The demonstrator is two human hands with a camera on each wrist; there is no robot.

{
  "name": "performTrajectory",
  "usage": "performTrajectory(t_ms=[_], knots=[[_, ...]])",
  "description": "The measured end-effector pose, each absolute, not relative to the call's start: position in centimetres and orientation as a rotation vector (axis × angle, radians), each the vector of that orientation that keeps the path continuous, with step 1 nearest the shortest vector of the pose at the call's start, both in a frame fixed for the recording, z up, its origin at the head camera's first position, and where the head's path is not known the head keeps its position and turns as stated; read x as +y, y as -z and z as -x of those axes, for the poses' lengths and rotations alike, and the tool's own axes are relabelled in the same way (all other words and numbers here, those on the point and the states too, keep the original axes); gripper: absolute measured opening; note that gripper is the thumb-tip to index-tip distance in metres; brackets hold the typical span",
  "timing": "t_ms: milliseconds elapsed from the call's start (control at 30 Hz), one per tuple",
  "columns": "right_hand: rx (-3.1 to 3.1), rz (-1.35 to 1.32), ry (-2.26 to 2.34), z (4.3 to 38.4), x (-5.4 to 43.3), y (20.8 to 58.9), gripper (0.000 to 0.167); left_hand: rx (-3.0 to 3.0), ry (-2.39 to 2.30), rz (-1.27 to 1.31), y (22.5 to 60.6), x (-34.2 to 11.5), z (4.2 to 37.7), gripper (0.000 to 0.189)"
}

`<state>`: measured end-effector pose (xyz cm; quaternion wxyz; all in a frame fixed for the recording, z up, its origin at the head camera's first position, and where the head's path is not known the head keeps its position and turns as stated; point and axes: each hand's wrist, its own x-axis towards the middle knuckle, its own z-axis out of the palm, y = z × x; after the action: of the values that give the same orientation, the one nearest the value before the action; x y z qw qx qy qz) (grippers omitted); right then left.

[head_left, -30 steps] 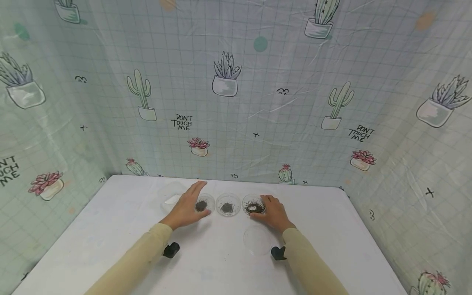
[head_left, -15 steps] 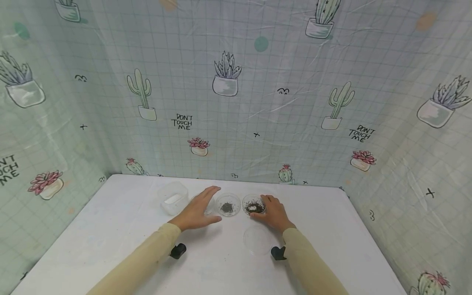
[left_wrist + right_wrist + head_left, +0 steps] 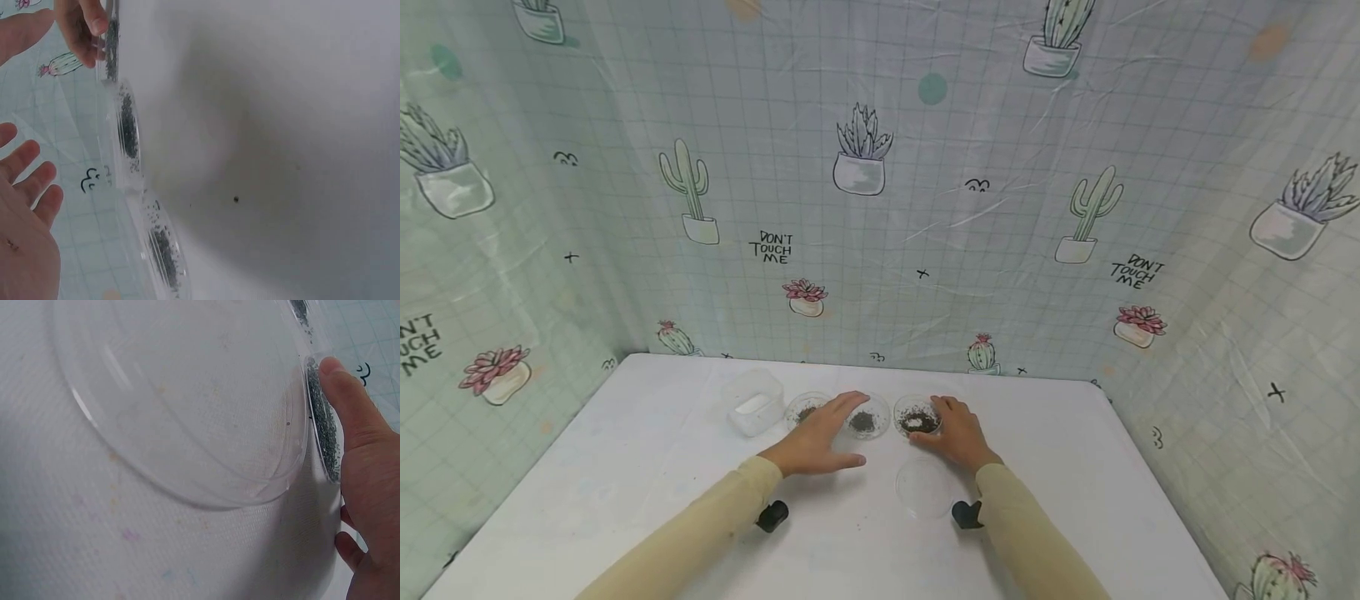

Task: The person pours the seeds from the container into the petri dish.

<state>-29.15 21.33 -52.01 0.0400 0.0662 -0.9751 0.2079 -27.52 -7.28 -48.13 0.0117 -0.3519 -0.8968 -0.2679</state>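
Observation:
Three clear petri dishes with dark crumbly grains stand in a row across the back of the table. My right hand (image 3: pixel 961 435) holds the right petri dish (image 3: pixel 917 398) by its right side, thumb at the front and fingers behind. A small pale patch shows among its grains. In the right wrist view my thumb (image 3: pixel 347 394) lies against that dish's rim. My left hand (image 3: pixel 812 442), fingers spread and holding nothing, hovers in front of the left petri dish (image 3: pixel 795 406) and the middle petri dish (image 3: pixel 880 417). It partly covers the left one.
A clear round lid (image 3: pixel 922 489) lies on the white table (image 3: pixel 850 542) in front of the right dish. A translucent container (image 3: pixel 735 408) with something white in it stands at the far left. A printed curtain (image 3: pixel 880 233) hangs behind and at both sides.
My left hand has moved rightward from around the left dish toward the middle dish, uncovering the translucent container. My right hand stays on the right dish.

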Motion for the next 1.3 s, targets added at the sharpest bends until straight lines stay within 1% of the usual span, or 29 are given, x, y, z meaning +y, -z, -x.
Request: performTrajectory(t_ms=[467, 767, 1300], knots=[[-2.997, -0.198, -0.61, 29.6, 21.3, 52.1, 0.091, -2.795, 0.841, 1.248, 48.7, -5.9, 26.9, 0.085], [-2.989, -0.209, -0.607, 29.4, 21.3, 52.1, 0.092, -2.791, 0.764, 1.368, 50.1, -5.0, 26.4, 0.081], [-2.974, -0.224, -0.589, 29.3, 21.3, 52.2, 0.089, -2.736, 0.591, 1.579, 51.1, -3.5, 25.4, 0.061]])
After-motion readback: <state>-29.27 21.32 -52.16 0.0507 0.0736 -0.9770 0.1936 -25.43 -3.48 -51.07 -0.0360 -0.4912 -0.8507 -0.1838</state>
